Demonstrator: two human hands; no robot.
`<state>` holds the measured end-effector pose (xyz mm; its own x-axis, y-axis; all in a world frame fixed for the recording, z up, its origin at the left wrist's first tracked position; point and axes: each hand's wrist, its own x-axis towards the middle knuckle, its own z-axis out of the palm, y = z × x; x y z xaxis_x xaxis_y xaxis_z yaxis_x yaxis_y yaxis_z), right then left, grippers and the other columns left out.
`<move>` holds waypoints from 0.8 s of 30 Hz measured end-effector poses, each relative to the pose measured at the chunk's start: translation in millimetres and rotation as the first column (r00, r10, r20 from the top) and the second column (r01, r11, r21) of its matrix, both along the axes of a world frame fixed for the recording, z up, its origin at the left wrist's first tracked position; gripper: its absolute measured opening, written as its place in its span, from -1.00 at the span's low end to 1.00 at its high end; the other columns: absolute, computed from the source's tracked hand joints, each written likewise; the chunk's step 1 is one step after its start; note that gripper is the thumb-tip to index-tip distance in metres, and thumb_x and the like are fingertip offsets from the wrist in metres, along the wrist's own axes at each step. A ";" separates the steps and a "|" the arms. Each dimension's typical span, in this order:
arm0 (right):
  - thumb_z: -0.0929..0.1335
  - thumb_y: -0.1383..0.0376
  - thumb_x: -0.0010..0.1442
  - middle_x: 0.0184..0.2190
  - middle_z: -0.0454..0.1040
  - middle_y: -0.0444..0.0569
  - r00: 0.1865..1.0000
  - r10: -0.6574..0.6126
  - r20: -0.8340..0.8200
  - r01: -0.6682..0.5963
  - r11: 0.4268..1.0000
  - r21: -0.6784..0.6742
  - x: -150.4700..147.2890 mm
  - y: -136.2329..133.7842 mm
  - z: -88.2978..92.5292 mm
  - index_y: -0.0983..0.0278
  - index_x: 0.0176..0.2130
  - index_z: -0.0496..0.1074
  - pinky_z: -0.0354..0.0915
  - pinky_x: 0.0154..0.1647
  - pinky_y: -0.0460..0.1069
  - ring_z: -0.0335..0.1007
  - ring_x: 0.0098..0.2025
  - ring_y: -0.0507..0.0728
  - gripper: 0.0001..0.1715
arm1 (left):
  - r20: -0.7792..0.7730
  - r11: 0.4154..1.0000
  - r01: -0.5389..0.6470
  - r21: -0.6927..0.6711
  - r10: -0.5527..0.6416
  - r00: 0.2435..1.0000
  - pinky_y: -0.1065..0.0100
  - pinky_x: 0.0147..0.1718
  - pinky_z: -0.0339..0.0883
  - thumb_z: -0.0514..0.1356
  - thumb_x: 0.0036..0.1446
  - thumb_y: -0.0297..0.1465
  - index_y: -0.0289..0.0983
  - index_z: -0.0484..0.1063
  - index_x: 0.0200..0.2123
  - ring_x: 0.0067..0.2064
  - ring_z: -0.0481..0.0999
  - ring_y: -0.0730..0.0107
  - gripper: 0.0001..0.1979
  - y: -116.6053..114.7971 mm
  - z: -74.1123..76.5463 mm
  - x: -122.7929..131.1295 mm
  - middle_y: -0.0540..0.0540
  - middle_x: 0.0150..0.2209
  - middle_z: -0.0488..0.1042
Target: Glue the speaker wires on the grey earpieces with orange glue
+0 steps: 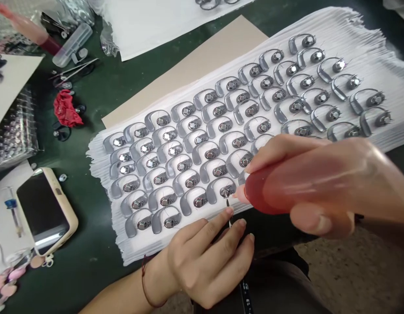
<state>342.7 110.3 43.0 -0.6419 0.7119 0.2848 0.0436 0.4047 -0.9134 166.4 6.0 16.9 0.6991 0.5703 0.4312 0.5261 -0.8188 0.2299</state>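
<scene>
My right hand [316, 220] is wrapped round a translucent squeeze bottle [322, 179] with red liquid in its lower end. The bottle's pale nozzle [239, 194] points left at a round speaker driver on one grey ear-hook earphone part [215, 192]. My left hand [210, 257] pinches slim tweezers [246, 296] with a black, printed handle. Their thin tip [228, 203] meets or nearly touches the edge of that same driver; I cannot tell which. Several rows of similar ear-hook parts with fine wires lie on a white pleated foam sheet [105, 222].
A phone [41, 211] lies at the left on the dark green table [90, 283]. Behind it are a red crumpled cloth [67, 108], another tweezers [77, 67], a clear case [72, 43] and a second red-liquid bottle [28, 28]. Beige card [188, 74] lies beyond the foam.
</scene>
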 end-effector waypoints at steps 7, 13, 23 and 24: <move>0.34 0.09 0.07 -0.57 0.41 -0.14 0.984 0.023 0.177 -0.063 0.973 0.224 12.4 -6.1 -16.1 0.31 -0.36 0.31 0.25 -0.62 -0.20 0.28 -0.60 -0.12 -0.69 | 0.043 1.000 -0.012 0.020 0.011 0.999 0.42 -0.50 0.41 0.17 0.02 -0.54 -0.33 0.50 -0.38 -0.36 0.55 0.30 -0.89 1.3 -5.9 5.8 -0.06 -0.42 0.54; 0.31 0.08 0.11 -0.56 0.42 -0.11 0.974 -0.015 0.228 -0.073 0.925 0.373 7.4 -9.1 -19.4 0.29 -0.41 0.28 0.20 -0.63 -0.17 0.27 -0.59 -0.10 -0.69 | 0.053 0.998 -0.010 0.056 0.007 0.999 0.44 -0.56 0.38 0.19 0.01 -0.52 -0.35 0.50 -0.40 -0.32 0.56 0.24 -0.92 -0.2 -7.4 3.9 -0.08 -0.40 0.54; 0.37 0.07 0.04 -0.53 0.41 -0.13 0.974 -0.041 0.223 -0.039 0.938 0.344 7.8 -15.1 -29.5 0.29 -0.41 0.27 0.20 -0.59 -0.11 0.26 -0.58 -0.07 -0.65 | 0.048 0.999 -0.015 0.038 0.013 0.999 0.43 -0.53 0.42 0.15 0.05 -0.53 -0.34 0.50 -0.40 -0.30 0.57 0.23 -0.89 -1.2 -7.5 4.7 -0.07 -0.40 0.55; 0.37 0.07 0.04 -0.53 0.41 -0.14 0.972 -0.039 0.232 -0.042 0.941 0.336 8.4 -15.0 -29.2 0.28 -0.41 0.28 0.20 -0.59 -0.11 0.26 -0.58 -0.07 -0.66 | 0.042 0.999 -0.012 0.031 0.010 0.999 0.42 -0.51 0.43 0.15 0.05 -0.53 -0.34 0.50 -0.39 -0.30 0.57 0.24 -0.88 -0.8 -7.0 4.2 -0.07 -0.40 0.55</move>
<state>351.1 95.4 13.8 -0.7197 0.5994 0.3504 0.2366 0.6862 -0.6879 170.6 5.2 9.9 0.6741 0.5636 0.4774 0.5256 -0.8202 0.2261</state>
